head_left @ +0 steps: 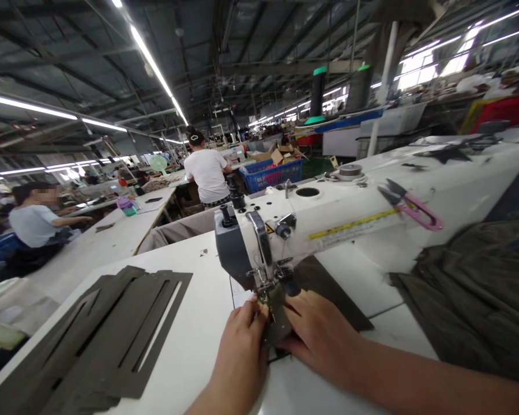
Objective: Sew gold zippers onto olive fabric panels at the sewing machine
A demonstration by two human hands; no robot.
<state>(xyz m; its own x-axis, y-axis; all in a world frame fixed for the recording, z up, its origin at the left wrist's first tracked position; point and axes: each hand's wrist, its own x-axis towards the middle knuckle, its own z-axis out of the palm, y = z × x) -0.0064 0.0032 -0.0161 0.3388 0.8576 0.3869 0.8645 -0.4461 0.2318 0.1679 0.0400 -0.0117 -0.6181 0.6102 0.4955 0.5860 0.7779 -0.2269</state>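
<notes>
A flat dark olive fabric piece (279,325) lay beneath the needle end of a white sewing machine with a grey end cover (358,199), well in from the left edge of the white bench (199,351). Work on this piece looked to be partway: it was in place at the shiny metal presser foot (266,287), but no finished seam could be made out. The left hand (242,343) had its fingertips and thumb drawn together beside the foot; the right hand (324,331) rested over the piece with bent fingers. Whether either grip pinched the cloth or only pressed it could not be told.

Along the bench's left edge, toward its near corner, lay an overlapping stack of dark olive slotted panels (108,334), away from both hands. On the right side of the bench sat a crumpled dark olive fabric heap (480,300). Which of these was sewn and which was waiting could not be told.

Pink-handled metal snips (419,215) lay against the machine's arm, above a yellow measuring tape strip (354,224). The foot and the fingers blocked sight of the stitching point. Beyond the bench's far edge stood a blue plastic crate (272,177) and a person in a white shirt (206,173).
</notes>
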